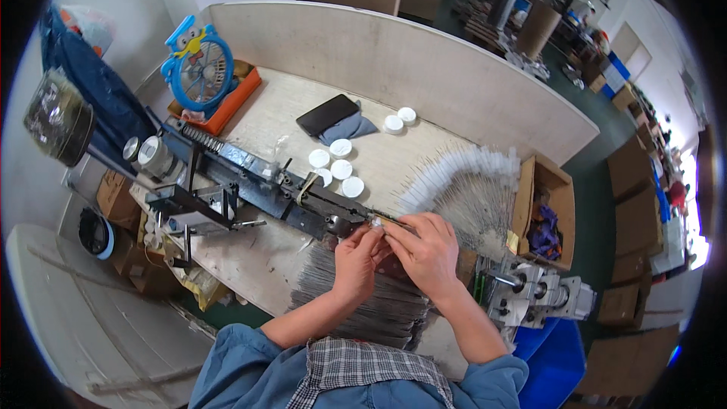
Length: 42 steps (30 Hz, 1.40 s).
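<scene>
My left hand (356, 261) and my right hand (428, 251) meet at the right end of a long dark metal bench fixture (310, 201), thumbs and fingers pinched together. A small whitish piece (376, 222) shows between the fingertips of both; its exact kind is too small to tell. Just left of my fingers is a round metal knob (338, 225) on the fixture. Under my wrists lies a thick stack of thin grey wire-like strips (356, 310). Beyond my right hand, a fan of thin rods with white ends (454, 182) spreads over the table.
Several round white lidded pots (341, 170) stand behind the fixture, near a black phone (327, 115) on a grey cloth. At the right are a cardboard box (564, 212) and a metal motor-like mechanism (541, 295). A blue fan (201, 68) stands in an orange tray (235, 102).
</scene>
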Available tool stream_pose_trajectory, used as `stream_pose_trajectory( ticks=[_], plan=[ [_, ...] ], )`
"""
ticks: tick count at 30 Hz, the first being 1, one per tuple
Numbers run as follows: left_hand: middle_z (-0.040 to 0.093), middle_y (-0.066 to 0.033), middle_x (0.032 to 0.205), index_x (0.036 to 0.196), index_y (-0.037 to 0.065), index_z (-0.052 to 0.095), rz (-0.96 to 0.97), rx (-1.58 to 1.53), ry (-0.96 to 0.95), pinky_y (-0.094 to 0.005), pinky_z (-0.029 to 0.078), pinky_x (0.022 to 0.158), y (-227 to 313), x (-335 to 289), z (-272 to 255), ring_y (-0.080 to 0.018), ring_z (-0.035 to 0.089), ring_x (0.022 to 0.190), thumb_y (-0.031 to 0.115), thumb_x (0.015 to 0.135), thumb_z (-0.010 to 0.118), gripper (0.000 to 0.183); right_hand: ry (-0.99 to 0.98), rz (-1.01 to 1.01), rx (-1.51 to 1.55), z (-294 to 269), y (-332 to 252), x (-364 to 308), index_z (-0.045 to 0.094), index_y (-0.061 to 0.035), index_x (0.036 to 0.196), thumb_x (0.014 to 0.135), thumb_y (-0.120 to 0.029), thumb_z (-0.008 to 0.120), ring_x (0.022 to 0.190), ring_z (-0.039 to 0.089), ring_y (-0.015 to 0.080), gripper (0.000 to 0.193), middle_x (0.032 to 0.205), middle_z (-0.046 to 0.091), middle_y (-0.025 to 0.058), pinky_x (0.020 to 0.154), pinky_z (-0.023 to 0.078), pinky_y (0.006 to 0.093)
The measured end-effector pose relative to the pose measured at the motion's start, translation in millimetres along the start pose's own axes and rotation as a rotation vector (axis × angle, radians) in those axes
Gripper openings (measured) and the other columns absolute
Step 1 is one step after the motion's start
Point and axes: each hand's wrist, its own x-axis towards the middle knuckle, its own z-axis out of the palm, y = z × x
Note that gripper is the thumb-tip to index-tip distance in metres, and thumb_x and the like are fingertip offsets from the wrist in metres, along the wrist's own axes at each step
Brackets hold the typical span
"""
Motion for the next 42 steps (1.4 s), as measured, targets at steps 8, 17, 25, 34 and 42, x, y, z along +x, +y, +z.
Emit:
stream_pose_trajectory(
  ticks=[8,17,25,34,42],
  plan=[
    [0.064,-0.0098,0.096,0.098,-0.002,0.057,0.021,0.084,0.041,-0.0279,0.054,0.078,0,-2,6,-0.0159,0.065,0.084,0.005,0.088,0.061,0.013,0.011,0.023,0.012,-3,8,-10,0.071,-0.0161,0.096,0.071,-0.019,0.073,0.089,0.058,0.0200,0.025,0.094,0.063,-0.0008,0.075,0.044,0.0347],
    [0.064,-0.0064,0.091,0.096,0.000,0.059,-0.014,-0.022,0.048,-0.0244,0.052,0.074,-3,-1,4,-0.0112,0.063,0.081,0.007,0.088,0.060,0.012,0.116,0.126,-0.035,10,-5,-10,0.069,-0.0107,0.098,0.071,-0.020,0.075,0.087,0.059,0.0197,0.029,0.095,0.063,-0.0009,0.074,0.044,0.0334],
    [0.065,-0.0083,0.096,0.098,0.000,0.058,-0.008,0.045,0.050,-0.0268,0.052,0.076,3,-4,3,-0.0143,0.064,0.085,0.005,0.088,0.060,0.011,0.088,0.076,-0.010,4,-7,-11,0.072,-0.0106,0.091,0.069,-0.016,0.076,0.083,0.061,0.0219,0.024,0.091,0.065,0.0019,0.074,0.045,0.0339],
    [0.064,-0.0055,0.096,0.098,0.002,0.058,-0.001,-0.036,0.022,-0.0271,0.051,0.075,2,-3,5,-0.0135,0.064,0.087,0.011,0.091,0.056,0.011,0.041,0.055,0.041,8,-7,-2,0.071,-0.0148,0.096,0.071,-0.018,0.073,0.087,0.058,0.0184,0.025,0.096,0.063,-0.0017,0.075,0.043,0.0332],
    [0.064,-0.0051,0.092,0.096,0.003,0.059,0.001,-0.056,0.038,-0.0276,0.050,0.072,-2,1,-2,-0.0142,0.064,0.083,0.015,0.092,0.055,0.013,0.018,0.057,0.038,10,-8,3,0.071,-0.0140,0.096,0.071,-0.016,0.072,0.088,0.058,0.0184,0.026,0.097,0.063,-0.0017,0.076,0.043,0.0334]
  ],
)
